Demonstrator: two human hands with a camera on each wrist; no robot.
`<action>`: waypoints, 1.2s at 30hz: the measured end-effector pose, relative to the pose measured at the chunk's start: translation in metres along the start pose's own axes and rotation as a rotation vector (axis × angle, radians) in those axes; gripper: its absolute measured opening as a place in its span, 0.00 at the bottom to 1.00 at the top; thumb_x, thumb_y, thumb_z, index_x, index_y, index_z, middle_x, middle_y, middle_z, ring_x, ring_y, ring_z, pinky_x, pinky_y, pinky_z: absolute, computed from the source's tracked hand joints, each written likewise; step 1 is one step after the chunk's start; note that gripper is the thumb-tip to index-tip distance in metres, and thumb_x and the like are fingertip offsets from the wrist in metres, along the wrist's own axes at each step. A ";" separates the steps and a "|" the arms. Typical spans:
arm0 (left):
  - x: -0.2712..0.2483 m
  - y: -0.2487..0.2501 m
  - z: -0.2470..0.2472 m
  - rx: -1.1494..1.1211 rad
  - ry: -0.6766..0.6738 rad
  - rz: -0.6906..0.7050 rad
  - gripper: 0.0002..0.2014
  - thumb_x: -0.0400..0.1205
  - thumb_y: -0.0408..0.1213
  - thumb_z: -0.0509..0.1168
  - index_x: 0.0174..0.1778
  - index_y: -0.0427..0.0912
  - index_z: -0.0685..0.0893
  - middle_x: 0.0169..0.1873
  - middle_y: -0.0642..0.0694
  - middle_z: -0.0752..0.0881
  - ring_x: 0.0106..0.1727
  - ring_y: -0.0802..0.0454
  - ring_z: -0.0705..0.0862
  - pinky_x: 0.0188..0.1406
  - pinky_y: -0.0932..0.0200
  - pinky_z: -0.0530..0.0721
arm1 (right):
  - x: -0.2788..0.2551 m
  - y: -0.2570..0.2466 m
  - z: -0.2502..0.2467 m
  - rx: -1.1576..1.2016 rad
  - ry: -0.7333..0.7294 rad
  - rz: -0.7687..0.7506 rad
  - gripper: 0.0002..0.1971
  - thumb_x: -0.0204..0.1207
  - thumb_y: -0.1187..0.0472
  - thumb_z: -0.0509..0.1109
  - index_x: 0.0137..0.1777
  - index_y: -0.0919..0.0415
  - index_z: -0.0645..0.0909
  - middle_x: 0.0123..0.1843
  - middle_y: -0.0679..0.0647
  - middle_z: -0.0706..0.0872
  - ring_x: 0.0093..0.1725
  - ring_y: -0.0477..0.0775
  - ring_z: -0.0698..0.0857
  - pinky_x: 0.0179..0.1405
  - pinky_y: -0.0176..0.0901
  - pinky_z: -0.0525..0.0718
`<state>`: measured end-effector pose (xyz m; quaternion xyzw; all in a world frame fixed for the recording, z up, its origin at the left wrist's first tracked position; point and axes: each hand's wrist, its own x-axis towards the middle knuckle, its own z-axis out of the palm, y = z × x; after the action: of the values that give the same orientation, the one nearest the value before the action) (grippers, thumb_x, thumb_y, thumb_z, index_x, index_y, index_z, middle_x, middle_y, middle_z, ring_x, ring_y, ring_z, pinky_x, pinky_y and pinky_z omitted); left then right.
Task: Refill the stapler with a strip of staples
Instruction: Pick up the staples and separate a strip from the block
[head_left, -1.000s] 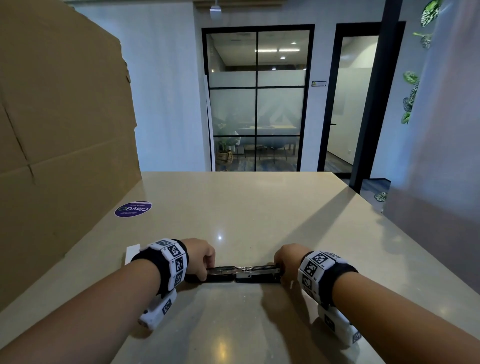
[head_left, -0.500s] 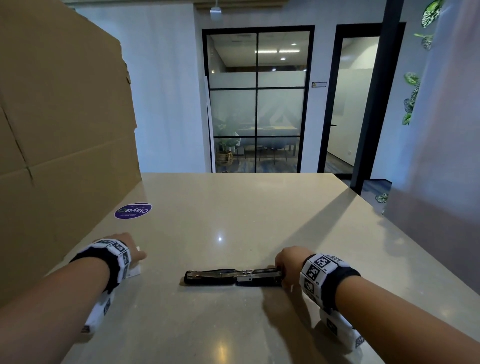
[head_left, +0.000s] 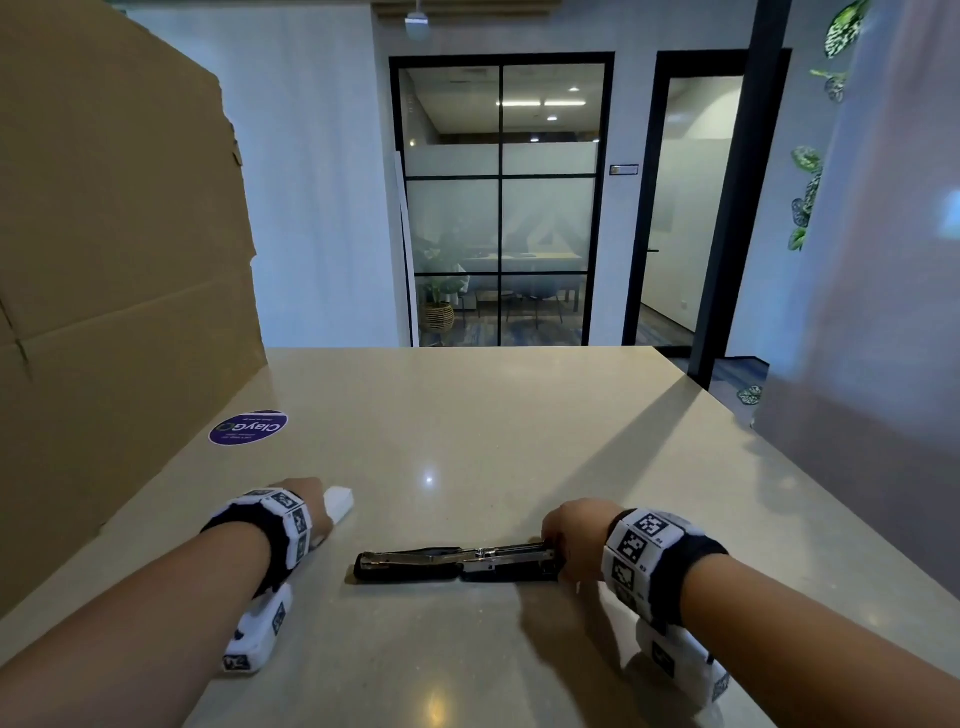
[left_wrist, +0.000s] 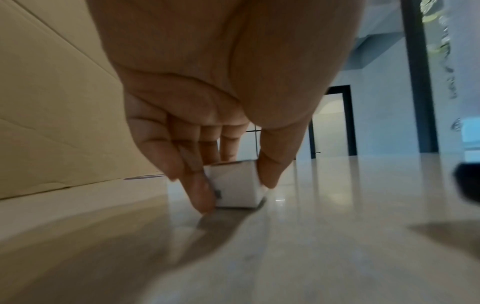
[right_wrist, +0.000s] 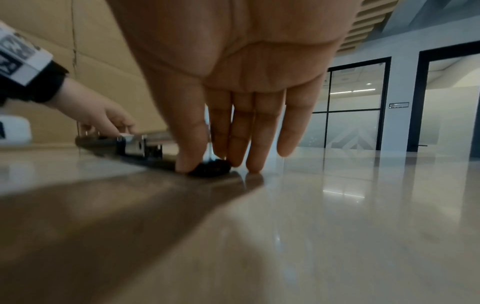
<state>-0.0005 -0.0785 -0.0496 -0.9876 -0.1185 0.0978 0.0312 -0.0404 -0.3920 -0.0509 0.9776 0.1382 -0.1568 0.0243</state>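
Note:
A black and silver stapler (head_left: 457, 564) lies opened out flat on the beige table (head_left: 467, 415), its metal staple channel facing up. My right hand (head_left: 563, 540) pinches the stapler's right end between thumb and index finger; the other fingers (right_wrist: 255, 156) touch the tabletop. In the right wrist view the stapler (right_wrist: 140, 147) stretches away to the left. To the left of the stapler, my left hand (head_left: 319, 512) pinches a small white staple box (left_wrist: 236, 185) between thumb and fingers, low on the table. The same box (head_left: 340, 503) peeks out past the knuckles in the head view.
A tall cardboard sheet (head_left: 119, 286) stands along the table's left side. A round purple sticker (head_left: 248, 427) lies flat near it. A grey panel (head_left: 883, 364) rises at the right. Beyond the table's far edge are glass doors.
My left hand let go of the stapler's left end, went left to the white box, took hold of it and shifted it slightly rightward. The right hand stayed on the stapler.

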 end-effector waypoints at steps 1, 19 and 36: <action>0.000 0.007 -0.002 -0.008 -0.021 0.045 0.08 0.78 0.45 0.65 0.46 0.47 0.74 0.42 0.50 0.79 0.45 0.52 0.77 0.45 0.65 0.76 | -0.001 0.002 -0.002 0.042 0.000 0.004 0.22 0.70 0.59 0.73 0.65 0.55 0.79 0.62 0.54 0.86 0.61 0.59 0.84 0.56 0.46 0.82; -0.039 0.103 -0.044 -0.448 -0.350 0.719 0.22 0.83 0.33 0.63 0.73 0.50 0.70 0.58 0.54 0.78 0.56 0.52 0.79 0.60 0.53 0.82 | -0.008 -0.011 -0.038 0.408 0.541 -0.285 0.13 0.67 0.57 0.78 0.51 0.53 0.82 0.47 0.48 0.78 0.51 0.53 0.84 0.53 0.48 0.84; -0.045 0.114 -0.038 -0.335 -0.221 0.745 0.25 0.78 0.45 0.71 0.70 0.47 0.75 0.61 0.49 0.81 0.56 0.50 0.82 0.61 0.54 0.79 | -0.006 -0.013 -0.035 0.354 0.529 -0.320 0.11 0.65 0.60 0.79 0.45 0.59 0.81 0.45 0.48 0.75 0.44 0.53 0.80 0.46 0.43 0.79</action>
<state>-0.0097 -0.2016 -0.0134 -0.9379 0.2299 0.1873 -0.1800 -0.0391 -0.3784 -0.0161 0.9394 0.2616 0.0785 -0.2070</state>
